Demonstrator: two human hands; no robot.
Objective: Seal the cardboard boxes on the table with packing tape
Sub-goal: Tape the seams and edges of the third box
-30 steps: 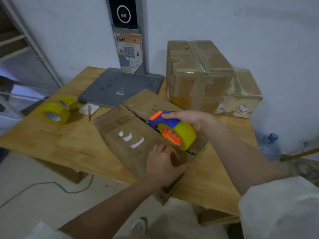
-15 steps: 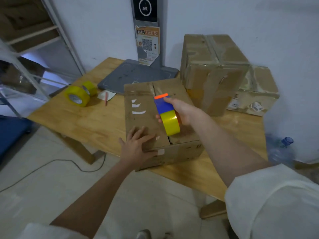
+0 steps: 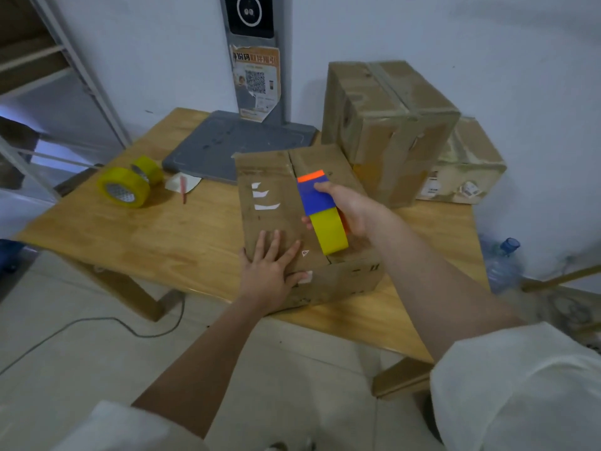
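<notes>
A brown cardboard box with closed flaps and white label scraps sits at the near edge of the wooden table. My left hand presses flat on the box's near left flap, thumb over its front edge. My right hand grips a blue and orange tape dispenser loaded with a yellow tape roll. The dispenser is over the centre seam, with the roll near the box's front edge.
Two taped cardboard boxes, a tall one and a lower one, stand at the back right. Two yellow tape rolls and a red pen lie left. A grey kiosk base sits behind. A water bottle stands beyond the table's right end.
The box has turned from a diagonal to square with the table's near edge. My right hand has swung the dispenser in line with the seam. My left hand stays pressed on the near flap.
</notes>
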